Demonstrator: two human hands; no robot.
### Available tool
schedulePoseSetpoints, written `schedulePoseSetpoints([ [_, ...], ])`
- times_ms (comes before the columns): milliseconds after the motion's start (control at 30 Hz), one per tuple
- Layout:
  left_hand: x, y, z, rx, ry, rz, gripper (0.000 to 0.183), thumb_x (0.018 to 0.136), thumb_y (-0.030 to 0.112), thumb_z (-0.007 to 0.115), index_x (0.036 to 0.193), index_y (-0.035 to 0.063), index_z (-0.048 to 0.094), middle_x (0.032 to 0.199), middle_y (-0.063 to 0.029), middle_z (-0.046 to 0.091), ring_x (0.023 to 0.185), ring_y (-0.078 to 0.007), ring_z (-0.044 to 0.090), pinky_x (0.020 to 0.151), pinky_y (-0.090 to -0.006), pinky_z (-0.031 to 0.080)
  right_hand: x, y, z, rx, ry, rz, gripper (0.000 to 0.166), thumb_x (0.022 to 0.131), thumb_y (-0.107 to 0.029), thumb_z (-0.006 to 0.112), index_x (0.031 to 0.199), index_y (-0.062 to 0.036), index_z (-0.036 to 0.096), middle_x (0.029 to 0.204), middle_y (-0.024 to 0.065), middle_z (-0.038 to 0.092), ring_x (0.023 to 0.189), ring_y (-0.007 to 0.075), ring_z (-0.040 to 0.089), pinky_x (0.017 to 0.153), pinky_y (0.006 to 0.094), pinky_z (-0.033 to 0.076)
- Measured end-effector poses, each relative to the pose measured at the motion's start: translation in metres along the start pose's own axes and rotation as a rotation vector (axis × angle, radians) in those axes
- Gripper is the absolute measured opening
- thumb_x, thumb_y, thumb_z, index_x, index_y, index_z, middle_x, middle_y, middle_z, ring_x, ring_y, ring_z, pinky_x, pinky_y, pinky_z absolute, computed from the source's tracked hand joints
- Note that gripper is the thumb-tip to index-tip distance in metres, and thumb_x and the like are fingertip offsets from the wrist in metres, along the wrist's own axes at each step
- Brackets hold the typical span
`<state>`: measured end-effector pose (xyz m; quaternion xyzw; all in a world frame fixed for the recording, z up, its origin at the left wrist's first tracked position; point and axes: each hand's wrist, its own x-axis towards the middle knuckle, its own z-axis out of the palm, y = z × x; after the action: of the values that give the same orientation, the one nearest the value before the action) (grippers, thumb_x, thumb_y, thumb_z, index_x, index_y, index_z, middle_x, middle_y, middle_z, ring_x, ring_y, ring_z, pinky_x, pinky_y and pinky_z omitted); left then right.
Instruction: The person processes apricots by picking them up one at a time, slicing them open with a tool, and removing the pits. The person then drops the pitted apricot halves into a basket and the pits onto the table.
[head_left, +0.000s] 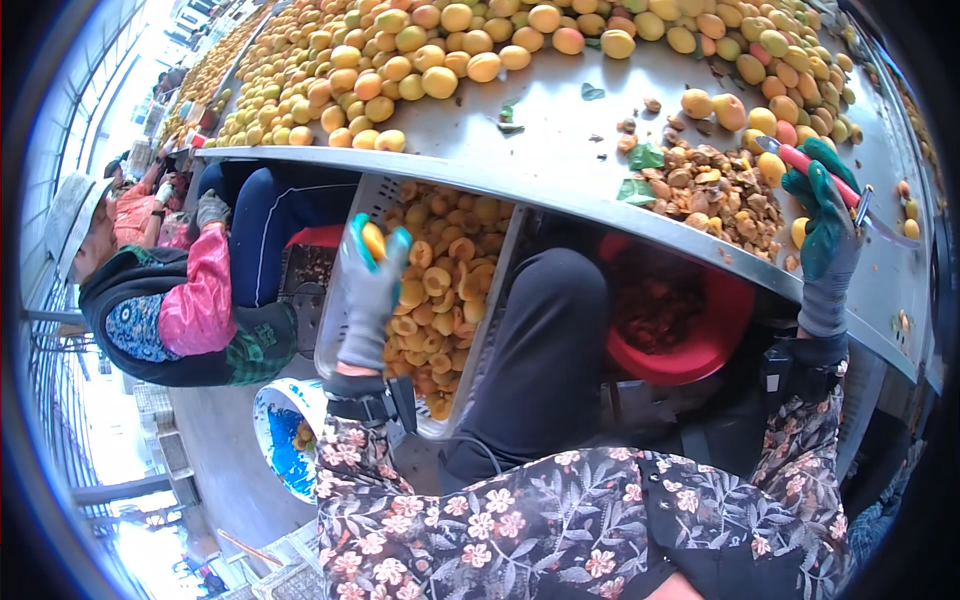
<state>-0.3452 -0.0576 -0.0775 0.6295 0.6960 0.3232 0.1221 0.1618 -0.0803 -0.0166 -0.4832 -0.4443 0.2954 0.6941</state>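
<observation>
My left hand (373, 277), in a grey and green coated glove, is slightly blurred above a white plastic crate (491, 319) of halved apricots (437, 282). Between its fingers is an orange-yellow apricot piece (373, 240). My right hand (825, 225), gloved alike, is over the metal table (525, 161) at the right. It grips a red-handled knife (841, 187) with a pointed metal tip at one end and a curved blade at the other. Beside this hand lies a heap of apricot pits (720, 191) with several whole apricots (771, 169) around it.
Whole apricots (442, 45) cover the table's far side. A red tub (667, 367) of dark scraps stands under the table edge, right of my knee (559, 300). At left sits a co-worker (187, 300). A white-and-blue bucket (281, 442) stands on the floor.
</observation>
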Motion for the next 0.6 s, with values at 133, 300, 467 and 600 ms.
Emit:
schedulePoseSetpoints([
  [133,-0.071,-0.034,0.015,0.480,-0.424,0.058,0.099,0.075,0.063,0.064,0.153,0.0234,0.018,0.157,-0.0223,0.006,0.144,-0.0460,0.004,0.116,-0.0573,0.009,0.004,0.017,-0.003,-0.009,-0.043,0.004,0.033,0.094,-0.013,0.060,0.121,0.0048,0.058,0.123,0.0174,0.061,0.102,0.0224,0.066,0.084,0.0303,0.056],
  [300,-0.091,-0.038,0.039,0.684,-0.522,0.192,0.092,0.070,0.053,0.072,0.148,0.0304,0.030,0.153,-0.0203,0.017,0.141,-0.0495,0.010,0.110,-0.0674,0.006,0.000,0.018,0.004,-0.129,-0.133,0.013,0.038,0.096,-0.017,0.058,0.127,0.0036,0.053,0.123,0.0137,0.061,0.108,0.0238,0.063,0.088,0.0309,0.055],
  [467,-0.045,-0.045,0.078,0.571,-0.326,0.263,0.087,0.071,0.046,0.075,0.146,0.0284,0.034,0.152,-0.0197,0.023,0.137,-0.0526,0.016,0.109,-0.0673,0.011,0.000,0.024,0.007,-0.225,-0.108,0.017,0.037,0.096,-0.016,0.056,0.127,0.0037,0.055,0.125,0.0145,0.061,0.100,0.0193,0.065,0.086,0.0289,0.052],
  [600,0.019,-0.058,0.115,0.537,-0.141,0.118,0.079,0.077,0.046,0.068,0.146,0.0263,0.035,0.154,-0.0166,0.023,0.137,-0.0535,0.018,0.107,-0.0669,0.017,-0.001,0.032,-0.005,-0.293,-0.165,0.048,0.039,0.098,-0.021,0.052,0.131,0.0014,0.051,0.124,0.0126,0.060,0.100,0.0180,0.063,0.089,0.0287,0.050],
])
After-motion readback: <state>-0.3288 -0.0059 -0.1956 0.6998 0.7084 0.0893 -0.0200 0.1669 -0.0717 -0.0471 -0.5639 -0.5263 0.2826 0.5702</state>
